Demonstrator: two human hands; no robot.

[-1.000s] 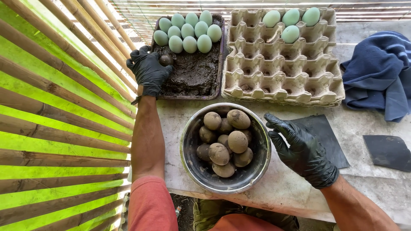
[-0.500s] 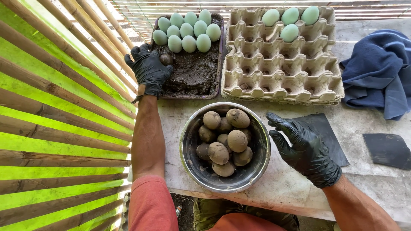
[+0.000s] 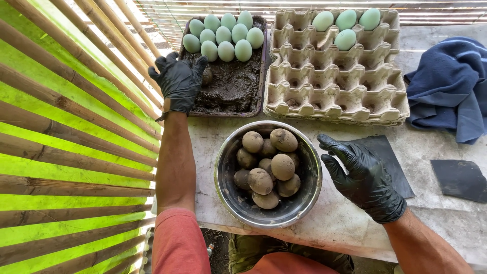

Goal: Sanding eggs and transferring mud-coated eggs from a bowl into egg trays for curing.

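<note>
Two gloved hands are working: our left hand (image 3: 178, 81) is resting at the near left corner of the dark tray of mud (image 3: 231, 89), fingers curled round a mud-coated egg (image 3: 206, 76), with pale green eggs (image 3: 223, 34) lying along the tray's far end. At centre, we are keeping mud-covered eggs (image 3: 266, 167) piled in the steel bowl (image 3: 231, 195). Our right hand (image 3: 362, 175) is hovering just beside the bowl's right rim, fingers spread and holding nothing, while the cardboard egg carton (image 3: 335, 86) is sitting beyond it.

Left hand (image 3: 178, 81) covers a muddy egg (image 3: 207, 76), mostly hidden. Blue cloth (image 3: 449, 86) cut by right edge. Lower eggs in bowl (image 3: 228, 195) buried under others.
</note>
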